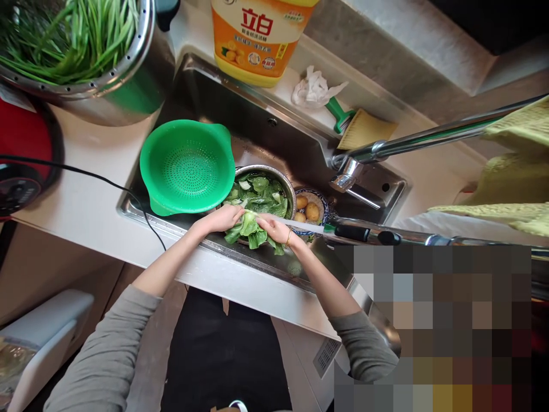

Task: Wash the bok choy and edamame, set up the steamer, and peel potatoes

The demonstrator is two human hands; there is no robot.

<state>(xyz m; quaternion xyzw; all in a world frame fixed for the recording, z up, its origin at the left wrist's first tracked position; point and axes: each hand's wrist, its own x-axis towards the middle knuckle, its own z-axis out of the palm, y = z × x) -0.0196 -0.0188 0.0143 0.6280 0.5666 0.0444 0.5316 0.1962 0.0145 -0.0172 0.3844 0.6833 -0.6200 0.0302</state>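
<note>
Both grips are closed on a bunch of leafy greens [251, 226] held at the middle of the frame, over the front rim of the sink [201, 86]: the left hand [223, 218] is wrapped around the pale stem end from the left, and the right hand [274, 229] pinches the leaves from the right, a thin band being seen at its wrist. Just behind the bunch, a steel bowl [288, 189] filled with more cut greens is seen in the sink. To its right, touching it, a small patterned bowl [321, 201] with yellow potatoes is placed. A green colander [189, 166] is propped on the sink's left rim, beside the steel bowl. At the upper left, a steel strainer of chives [72, 40] is set on the worktop [81, 194]. A yellow detergent bottle [257, 40] is stood behind the sink, top centre.
</note>
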